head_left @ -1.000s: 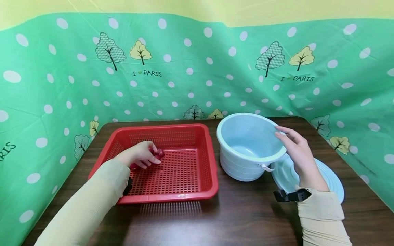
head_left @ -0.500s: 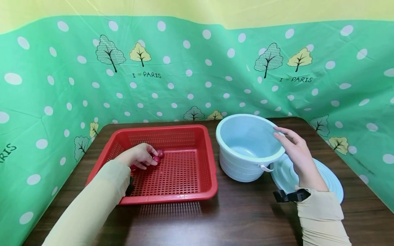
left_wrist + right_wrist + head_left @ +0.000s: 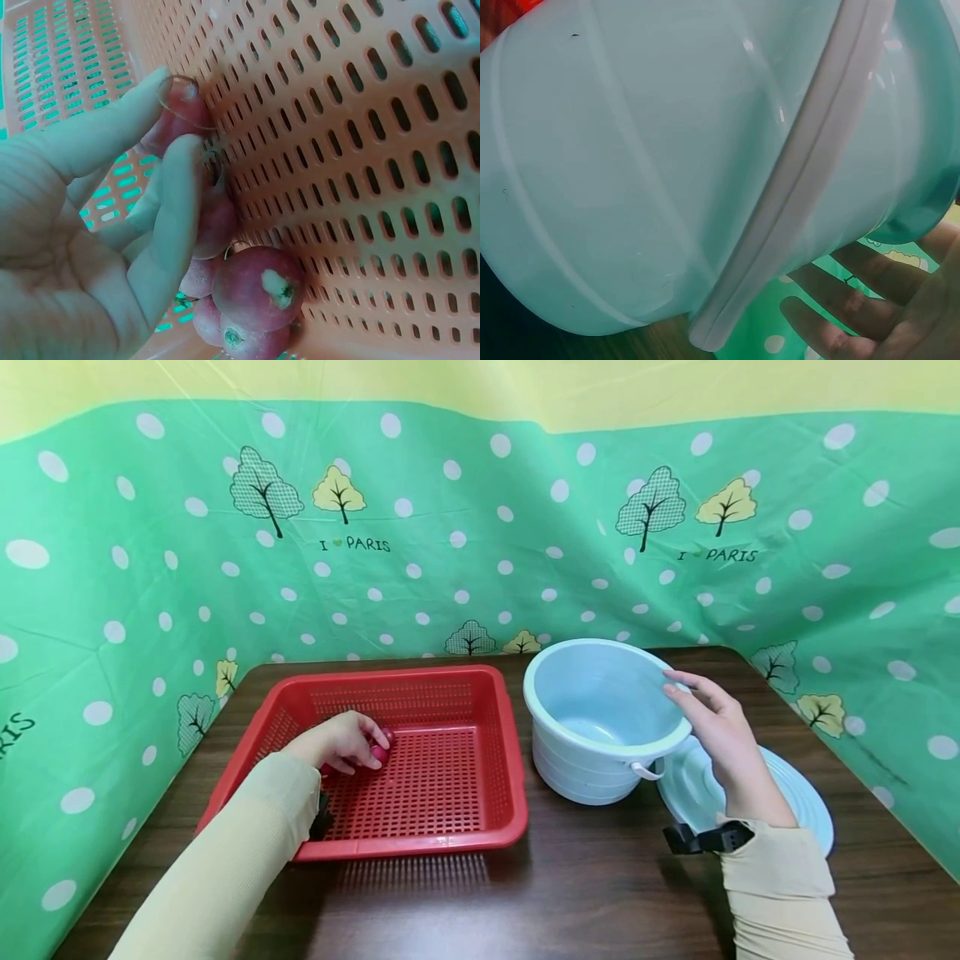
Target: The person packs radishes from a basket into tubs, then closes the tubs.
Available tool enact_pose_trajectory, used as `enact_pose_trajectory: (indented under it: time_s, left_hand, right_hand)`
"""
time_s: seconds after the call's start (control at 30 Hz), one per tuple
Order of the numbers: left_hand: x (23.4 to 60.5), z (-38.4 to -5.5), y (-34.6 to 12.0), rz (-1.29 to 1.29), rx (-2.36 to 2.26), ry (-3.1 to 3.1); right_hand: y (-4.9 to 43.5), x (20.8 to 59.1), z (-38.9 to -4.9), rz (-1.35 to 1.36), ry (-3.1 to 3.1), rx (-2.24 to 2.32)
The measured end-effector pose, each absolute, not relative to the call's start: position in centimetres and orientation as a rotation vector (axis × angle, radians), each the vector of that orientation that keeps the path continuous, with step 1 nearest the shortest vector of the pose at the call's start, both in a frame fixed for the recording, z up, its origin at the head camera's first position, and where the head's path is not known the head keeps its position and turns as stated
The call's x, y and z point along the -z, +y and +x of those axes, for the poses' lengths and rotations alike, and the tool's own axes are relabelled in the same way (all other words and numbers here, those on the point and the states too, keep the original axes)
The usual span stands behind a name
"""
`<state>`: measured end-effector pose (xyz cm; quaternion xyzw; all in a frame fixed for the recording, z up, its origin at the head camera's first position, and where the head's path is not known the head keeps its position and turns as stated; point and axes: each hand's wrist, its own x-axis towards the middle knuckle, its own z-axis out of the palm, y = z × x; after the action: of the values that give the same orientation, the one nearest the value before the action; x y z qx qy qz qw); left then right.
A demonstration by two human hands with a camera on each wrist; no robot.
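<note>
- Left hand [image 3: 343, 743] is pinching one red bulb [image 3: 181, 114] between thumb and finger inside the red basket [image 3: 420, 845].
- Other bulbs [image 3: 259, 289] are lying just beside.
- Right hand [image 3: 722, 727], fingers loosely extended, is touching the blue bucket [image 3: 581, 770].

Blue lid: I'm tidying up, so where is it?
In the head view, the blue lid lies right of the bucket on the table, partly hidden behind the right hand.

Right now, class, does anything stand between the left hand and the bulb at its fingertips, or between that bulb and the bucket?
Nothing visible separates the left hand from the bulb. Between bulb and bucket stands the basket wall nearest the bucket. The lid is off, beside the bucket.
</note>
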<state>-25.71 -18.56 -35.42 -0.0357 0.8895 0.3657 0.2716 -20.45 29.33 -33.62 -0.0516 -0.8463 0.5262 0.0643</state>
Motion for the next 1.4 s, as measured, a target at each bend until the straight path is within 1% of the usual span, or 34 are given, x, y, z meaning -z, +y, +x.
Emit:
enact_pose_trajectory:
  time_s: [0.73, 1.07, 1.4]
  left_hand:
    - [35.3, -25.5, -17.8, 0.002, -0.918, 2.426]
    - [32.7, -25.5, -16.0, 0.199, -0.857, 2.486]
    - [29.8, -25.1, -14.0, 0.394, -0.954, 2.506]
  right_hand:
    - [29.3, 33.5, -20.3, -0.123, -2.56, -1.591]
    - [29.3, 33.7, -20.2, -0.123, -2.549, -1.601]
    - [29.5, 33.8, -20.1, -0.108, -2.542, -1.578]
